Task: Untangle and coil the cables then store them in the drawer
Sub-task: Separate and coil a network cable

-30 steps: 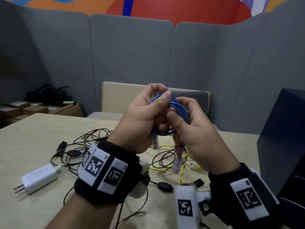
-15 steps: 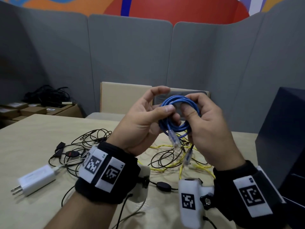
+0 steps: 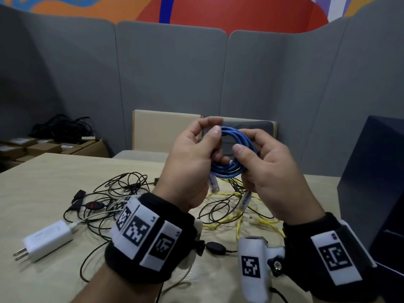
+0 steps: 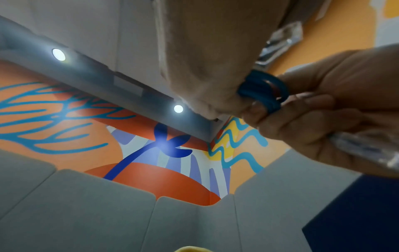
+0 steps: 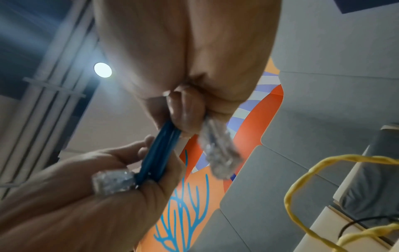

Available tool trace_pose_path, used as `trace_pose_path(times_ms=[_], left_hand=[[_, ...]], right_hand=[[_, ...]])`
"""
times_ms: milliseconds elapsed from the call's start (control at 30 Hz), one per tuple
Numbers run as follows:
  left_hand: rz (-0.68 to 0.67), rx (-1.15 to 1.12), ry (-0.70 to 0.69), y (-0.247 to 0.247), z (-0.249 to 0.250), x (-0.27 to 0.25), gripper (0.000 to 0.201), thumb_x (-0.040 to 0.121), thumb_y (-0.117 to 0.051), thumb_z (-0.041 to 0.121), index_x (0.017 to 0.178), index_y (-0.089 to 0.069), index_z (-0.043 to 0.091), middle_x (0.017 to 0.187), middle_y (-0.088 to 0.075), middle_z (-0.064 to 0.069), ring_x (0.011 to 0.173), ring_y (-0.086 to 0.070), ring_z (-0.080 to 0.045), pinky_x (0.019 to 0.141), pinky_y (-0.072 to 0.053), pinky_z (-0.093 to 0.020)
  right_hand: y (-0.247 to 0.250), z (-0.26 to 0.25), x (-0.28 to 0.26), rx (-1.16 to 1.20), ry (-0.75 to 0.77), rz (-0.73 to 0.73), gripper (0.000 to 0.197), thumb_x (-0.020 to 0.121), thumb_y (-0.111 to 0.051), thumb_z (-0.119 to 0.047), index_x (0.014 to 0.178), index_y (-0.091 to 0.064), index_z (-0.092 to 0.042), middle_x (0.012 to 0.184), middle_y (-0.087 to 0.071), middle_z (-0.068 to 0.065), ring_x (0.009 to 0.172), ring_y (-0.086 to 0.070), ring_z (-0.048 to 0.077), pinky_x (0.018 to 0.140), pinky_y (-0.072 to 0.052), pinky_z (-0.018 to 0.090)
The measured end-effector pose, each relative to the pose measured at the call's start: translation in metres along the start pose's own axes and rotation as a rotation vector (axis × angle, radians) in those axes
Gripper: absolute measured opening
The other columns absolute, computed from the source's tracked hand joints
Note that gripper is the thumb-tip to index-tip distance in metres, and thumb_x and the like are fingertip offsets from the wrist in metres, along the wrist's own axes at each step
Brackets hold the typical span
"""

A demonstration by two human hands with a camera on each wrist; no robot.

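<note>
Blue cable (image 3: 237,149), coiled in loops with clear plugs dangling, gripped by both hands: left (image 3: 192,162), right (image 3: 271,169).

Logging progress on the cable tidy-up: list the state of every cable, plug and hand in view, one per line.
blue cable: coiled in loops, held off the table by both hands
left hand: grips the coil's left side
right hand: grips the coil's right side
yellow cable: loose, uncoiled on the table
black cables: tangled on the table
white charger: unplugged, lying flat

bright ceiling spotlights (image 4: 58,54), blurry wrist views
</note>
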State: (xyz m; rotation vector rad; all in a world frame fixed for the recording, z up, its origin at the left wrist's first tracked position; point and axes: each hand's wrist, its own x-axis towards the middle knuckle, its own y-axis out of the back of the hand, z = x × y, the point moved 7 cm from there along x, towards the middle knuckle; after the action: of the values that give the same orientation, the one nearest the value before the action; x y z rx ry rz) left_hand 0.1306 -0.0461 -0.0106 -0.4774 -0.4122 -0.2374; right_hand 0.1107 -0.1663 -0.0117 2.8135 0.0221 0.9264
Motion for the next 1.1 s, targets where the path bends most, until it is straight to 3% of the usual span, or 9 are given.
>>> trace_pose_path(times_ms=[133, 300, 500, 633, 700, 833, 933, 1033, 1100], left_hand=[[0.034, 0.362, -0.117, 0.004, 0.002, -0.002, 0.025, 0.103, -0.041, 0.017, 0.099, -0.065, 0.02, 0.062, -0.057, 0.015, 0.067, -0.054, -0.006, 0.064, -0.051, -0.032], [0.131, 0.459, -0.24, 0.008, 0.016, -0.006, 0.028, 0.104, -0.038, 0.02, 0.09, -0.062, 0.025, 0.068, -0.062, 0.012, 0.064, -0.058, -0.005, 0.04, -0.041, -0.018], [0.152, 0.509, -0.308, 0.015, 0.025, -0.005, 0.025, 0.103, -0.039, 0.021, 0.096, -0.063, 0.024, 0.069, -0.059, 0.004, 0.063, -0.057, -0.01, 0.04, -0.041, -0.02], [0.118, 0.438, -0.292, 0.016, 0.027, -0.003, 0.027, 0.104, -0.04, 0.018, 0.094, -0.063, 0.025, 0.078, -0.058, -0.004, 0.065, -0.055, -0.011, 0.054, -0.048, -0.033], [0.072, 0.402, -0.264, 0.012, 0.024, -0.003, 0.025, 0.103, -0.041, 0.019, 0.096, -0.064, 0.023, 0.08, -0.057, -0.006, 0.065, -0.054, -0.011, 0.059, -0.049, -0.038], [0.003, 0.348, -0.234, 0.003, 0.015, -0.004, 0.025, 0.094, -0.042, 0.029, 0.097, -0.066, 0.024, 0.085, -0.054, -0.011, 0.069, -0.052, -0.011, 0.063, -0.048, -0.05], [0.011, 0.333, -0.243, 0.003, 0.014, -0.004, 0.024, 0.093, -0.042, 0.03, 0.095, -0.066, 0.028, 0.081, -0.053, -0.008, 0.07, -0.05, -0.012, 0.06, -0.043, -0.036], [0.004, 0.302, -0.235, 0.003, 0.013, -0.003, 0.024, 0.092, -0.042, 0.031, 0.095, -0.065, 0.028, 0.084, -0.054, -0.008, 0.067, -0.05, -0.013, 0.056, -0.042, -0.035], [0.004, 0.316, -0.242, 0.004, 0.015, -0.003, 0.023, 0.094, -0.042, 0.03, 0.095, -0.065, 0.029, 0.086, -0.055, -0.009, 0.067, -0.05, -0.014, 0.056, -0.043, -0.037]], right_hand=[[0.0, 0.001, 0.0, -0.033, -0.01, 0.018, 0.017, 0.099, -0.054, -0.013, 0.109, -0.062, -0.024, 0.067, -0.06, -0.016, 0.049, -0.053, -0.003, 0.049, -0.038, 0.009], [-0.009, -0.002, -0.003, 0.113, -0.056, -0.056, 0.029, 0.089, -0.053, -0.035, 0.117, -0.062, -0.027, 0.058, -0.047, -0.005, 0.048, -0.038, 0.01, 0.044, -0.036, 0.025], [-0.002, -0.004, -0.003, -0.073, -0.023, -0.011, 0.022, 0.098, -0.054, -0.01, 0.108, -0.062, -0.027, 0.082, -0.066, -0.004, 0.055, -0.059, 0.017, 0.058, -0.055, 0.044], [0.02, -0.004, 0.0, -0.495, 0.002, 0.068, 0.014, 0.093, -0.062, -0.021, 0.082, -0.065, -0.028, 0.086, -0.055, -0.01, 0.075, -0.059, 0.008, 0.067, -0.049, 0.029], [0.027, 0.002, 0.0, -0.619, -0.057, 0.109, 0.021, 0.094, -0.061, -0.029, 0.073, -0.064, -0.029, 0.077, -0.054, -0.008, 0.066, -0.05, 0.006, 0.062, -0.042, 0.027], [0.026, 0.009, 0.0, -0.054, -0.141, 0.236, 0.027, 0.101, -0.048, -0.016, 0.078, -0.06, -0.013, 0.058, -0.056, 0.002, 0.052, -0.054, 0.016, 0.053, -0.052, 0.036], [0.008, 0.012, -0.002, 0.366, -0.232, 0.213, 0.027, 0.103, -0.042, -0.015, 0.083, -0.058, -0.009, 0.067, -0.056, 0.007, 0.057, -0.054, 0.017, 0.052, -0.047, 0.025], [-0.003, 0.016, -0.003, 0.583, -0.302, 0.179, 0.024, 0.101, -0.044, -0.018, 0.09, -0.064, -0.009, 0.091, -0.056, 0.017, 0.083, -0.05, 0.028, 0.068, -0.044, 0.03], [-0.005, 0.016, -0.004, 0.604, -0.327, 0.152, 0.022, 0.097, -0.047, -0.021, 0.091, -0.066, -0.01, 0.091, -0.057, 0.014, 0.08, -0.049, 0.024, 0.065, -0.042, 0.027]])
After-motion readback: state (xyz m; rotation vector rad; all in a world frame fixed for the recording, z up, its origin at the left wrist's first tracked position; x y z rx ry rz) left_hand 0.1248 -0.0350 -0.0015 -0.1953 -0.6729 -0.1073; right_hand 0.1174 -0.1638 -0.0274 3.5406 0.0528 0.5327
